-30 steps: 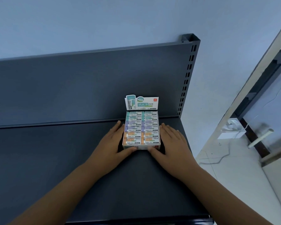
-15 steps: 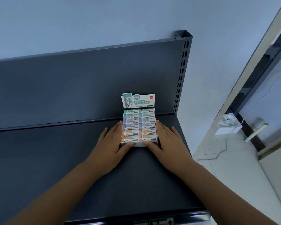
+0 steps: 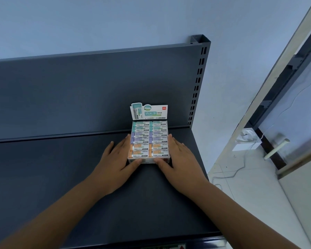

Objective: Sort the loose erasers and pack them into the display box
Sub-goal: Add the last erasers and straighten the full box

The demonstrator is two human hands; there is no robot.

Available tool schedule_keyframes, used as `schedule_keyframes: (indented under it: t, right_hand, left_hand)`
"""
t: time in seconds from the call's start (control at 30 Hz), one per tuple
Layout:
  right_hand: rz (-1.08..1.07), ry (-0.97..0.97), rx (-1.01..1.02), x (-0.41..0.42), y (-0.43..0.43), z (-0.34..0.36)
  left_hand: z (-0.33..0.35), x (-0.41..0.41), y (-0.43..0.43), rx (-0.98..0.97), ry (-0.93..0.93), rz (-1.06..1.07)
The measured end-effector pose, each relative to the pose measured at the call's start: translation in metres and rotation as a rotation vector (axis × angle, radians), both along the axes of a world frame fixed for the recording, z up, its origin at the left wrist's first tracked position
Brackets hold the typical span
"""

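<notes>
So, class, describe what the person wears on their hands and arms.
The left hand and right hand are bare, without gloves; no watch or bracelet shows. The left forearm and right forearm are uncovered, with no sleeve in view.

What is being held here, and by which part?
The display box: left hand flat along its left side, right hand along its right side, thumbs against its front wall.

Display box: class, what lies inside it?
Two columns of erasers fill the display box: green at back, purple in middle, orange in front. Anything beneath them is covered.
</notes>
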State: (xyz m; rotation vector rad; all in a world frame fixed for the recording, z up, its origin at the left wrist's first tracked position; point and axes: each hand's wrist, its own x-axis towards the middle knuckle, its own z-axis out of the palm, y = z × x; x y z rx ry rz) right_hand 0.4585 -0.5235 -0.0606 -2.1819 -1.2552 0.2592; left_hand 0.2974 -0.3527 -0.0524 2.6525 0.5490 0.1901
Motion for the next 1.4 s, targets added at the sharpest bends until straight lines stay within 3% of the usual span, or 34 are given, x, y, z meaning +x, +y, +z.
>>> schedule_keyframes:
  t: [1.0,1.4]
  right_hand:
    - [-0.027,0.016,0.069,-0.001,0.003,0.001]
    - [-0.047,-0.01,0.018,-0.004,0.001,-0.005]
  left_hand:
    - [-0.006,0.003,0.0,0.046,-0.008,0.024]
    - [0.002,0.001,-0.004,-0.026,-0.082,0.015]
